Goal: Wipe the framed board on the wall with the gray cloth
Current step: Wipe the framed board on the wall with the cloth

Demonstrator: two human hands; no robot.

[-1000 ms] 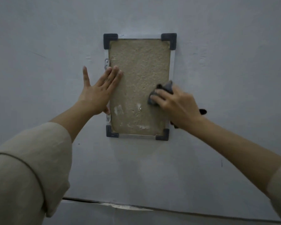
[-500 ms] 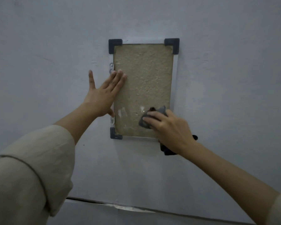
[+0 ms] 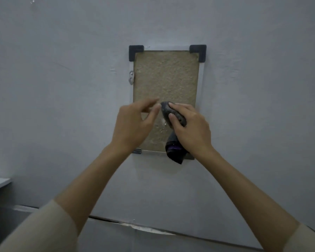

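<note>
Before the framed board (image 3: 165, 79), the left hand (image 3: 133, 124) lies just left of the cloth (image 3: 173, 113) under the right hand (image 3: 191, 128).

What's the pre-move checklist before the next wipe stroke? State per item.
1. Gray cloth in grip of right hand: ok, fingers curled over the wad.
2. Cloth in front of the tan, rough-textured board in its metal frame with dark corner caps: ok; actual contact cannot tell.
3. Left hand bracing the frame: not ok, fingers loosely curled near the cloth, not flat on the frame.
4. Whitish marks on the lower board gone: not ok, some show beside the cloth.
5. Cloth's loose tail tucked away: not ok, it hangs over the bottom frame edge.
6. Metal wall clip holding: cannot tell.
</note>
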